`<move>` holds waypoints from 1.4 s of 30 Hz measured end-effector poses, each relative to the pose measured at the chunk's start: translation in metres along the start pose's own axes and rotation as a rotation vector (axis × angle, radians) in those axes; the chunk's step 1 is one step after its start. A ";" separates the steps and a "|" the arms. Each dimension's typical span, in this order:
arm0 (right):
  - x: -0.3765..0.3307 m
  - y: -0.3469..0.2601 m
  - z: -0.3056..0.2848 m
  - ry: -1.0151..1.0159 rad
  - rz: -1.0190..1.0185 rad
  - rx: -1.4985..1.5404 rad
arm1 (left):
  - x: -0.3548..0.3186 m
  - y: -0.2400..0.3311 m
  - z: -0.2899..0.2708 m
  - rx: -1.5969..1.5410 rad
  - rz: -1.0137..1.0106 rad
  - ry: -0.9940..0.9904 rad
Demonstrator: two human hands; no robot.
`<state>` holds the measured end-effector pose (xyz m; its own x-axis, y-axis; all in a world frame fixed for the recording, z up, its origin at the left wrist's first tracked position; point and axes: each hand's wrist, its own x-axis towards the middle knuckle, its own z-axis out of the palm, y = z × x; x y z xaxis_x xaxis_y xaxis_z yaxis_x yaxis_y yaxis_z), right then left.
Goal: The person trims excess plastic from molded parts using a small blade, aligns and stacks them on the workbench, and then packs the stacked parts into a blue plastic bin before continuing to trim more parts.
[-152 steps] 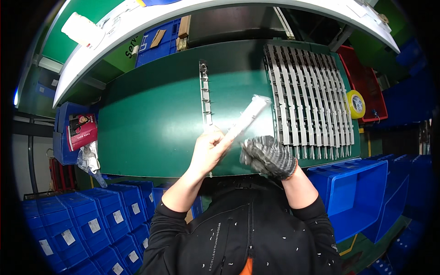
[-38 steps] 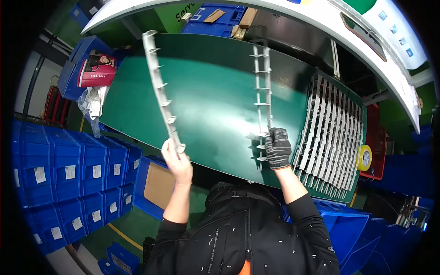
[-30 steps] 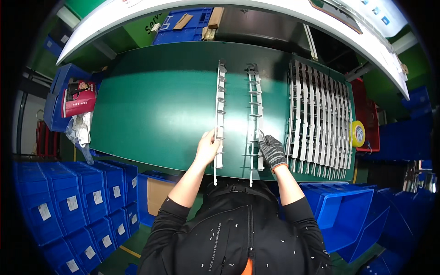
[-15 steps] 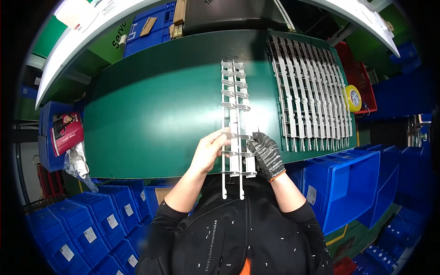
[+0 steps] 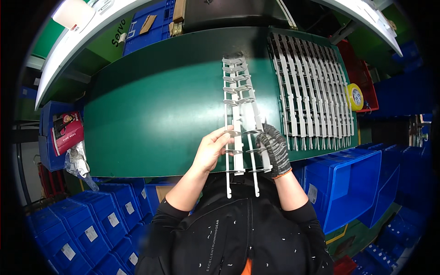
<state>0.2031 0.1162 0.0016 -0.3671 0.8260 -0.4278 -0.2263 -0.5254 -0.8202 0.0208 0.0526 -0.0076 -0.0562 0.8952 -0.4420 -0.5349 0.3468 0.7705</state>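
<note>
Two long pale slatted strips with curved cross-tabs lie lengthwise before me, their near ends reaching over the table's front edge. My bare left hand (image 5: 213, 147) pinches the left strip (image 5: 237, 151) near its lower part. In a grey knitted glove with an orange cuff, my right hand (image 5: 274, 151) grips the right strip (image 5: 250, 120) by its right side. The two strips lean together at their far ends and spread apart toward me. Part of the right hand's fingers is hidden behind the strip.
A rack of several similar strips (image 5: 316, 91) lies on the right of the green table (image 5: 151, 114). Beside it are a yellow tape roll (image 5: 354, 97) and a red bin (image 5: 366, 82). Blue crates (image 5: 350, 188) stand below on both sides. A red box (image 5: 68, 133) sits at far left.
The right strip's near end has swung to the right, away from the left one, with my right hand on it. My left hand has barely moved.
</note>
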 end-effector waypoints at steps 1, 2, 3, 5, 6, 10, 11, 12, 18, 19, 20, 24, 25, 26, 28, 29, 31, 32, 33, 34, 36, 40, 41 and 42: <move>0.003 -0.004 -0.004 0.052 -0.068 -0.055 | 0.002 0.000 0.004 -0.003 0.000 -0.007; 0.006 -0.009 -0.007 0.103 -0.136 -0.110 | 0.004 0.001 0.007 -0.005 0.000 -0.014; 0.007 -0.016 -0.008 0.113 -0.252 -0.291 | 0.011 -0.007 0.003 0.008 0.012 -0.041; 0.006 -0.020 -0.003 0.124 -0.366 -0.703 | 0.021 -0.022 -0.004 0.064 0.009 0.006; 0.005 -0.021 -0.002 0.134 -0.416 -0.873 | 0.028 -0.030 -0.005 0.097 0.001 0.023; 0.017 0.017 -0.008 0.038 -0.394 -1.314 | 0.049 -0.069 -0.015 0.193 -0.051 0.040; 0.023 0.030 -0.013 0.030 -0.385 -1.294 | 0.056 -0.086 -0.027 0.197 -0.031 -0.034; 0.024 0.033 -0.014 0.023 -0.360 -1.369 | 0.060 -0.088 -0.029 0.374 -0.039 -0.027; 0.028 0.047 -0.019 0.028 -0.495 -1.336 | 0.100 -0.022 -0.050 0.782 -0.138 0.017; 0.029 0.047 -0.017 0.047 -0.387 -1.339 | 0.111 -0.022 -0.045 0.790 -0.061 0.065; 0.031 0.048 -0.018 0.002 -0.319 -1.315 | 0.123 -0.022 -0.038 0.796 0.018 0.111; 0.028 0.036 -0.023 -0.051 -0.429 -1.391 | 0.156 -0.024 0.000 1.073 0.059 0.112; 0.024 0.029 -0.031 0.039 -0.419 -1.349 | 0.162 -0.025 0.009 1.124 0.114 0.189; 0.019 0.025 -0.042 0.129 -0.409 -1.304 | 0.169 -0.026 0.018 1.173 0.171 0.266; 0.008 0.026 -0.070 0.279 -0.610 -1.080 | 0.187 -0.026 0.033 1.071 0.195 0.217; -0.001 0.022 -0.082 0.238 -0.501 -0.946 | 0.194 -0.026 0.041 1.048 0.173 0.210; -0.022 0.018 -0.106 0.312 -0.411 -1.017 | 0.214 -0.027 0.055 1.060 0.239 0.203; -0.032 0.016 -0.115 0.320 -0.320 -0.957 | 0.224 -0.028 0.062 1.069 0.242 0.192; -0.039 0.026 -0.130 0.369 -0.381 -0.964 | 0.233 -0.029 0.071 1.046 0.247 0.175; -0.046 0.028 -0.136 0.416 -0.349 -0.882 | 0.240 -0.031 0.076 1.025 0.248 0.166; -0.051 0.079 -0.177 0.605 -0.265 -0.678 | 0.251 -0.035 0.095 0.989 0.179 0.104; -0.056 0.143 -0.236 0.816 -0.119 0.027 | 0.252 -0.005 0.110 1.085 0.018 -0.028; -0.056 0.162 -0.255 0.895 -0.162 -0.895 | 0.264 0.008 0.101 0.987 -0.007 0.062; -0.049 0.170 -0.254 0.847 -0.144 -1.343 | 0.278 0.018 0.090 0.889 -0.034 0.150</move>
<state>0.4117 0.0386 -0.2137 0.2753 0.9611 -0.0233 0.8789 -0.2614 -0.3990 0.0712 0.3335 -0.0751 -0.1947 0.8565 -0.4781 0.3073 0.5161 0.7995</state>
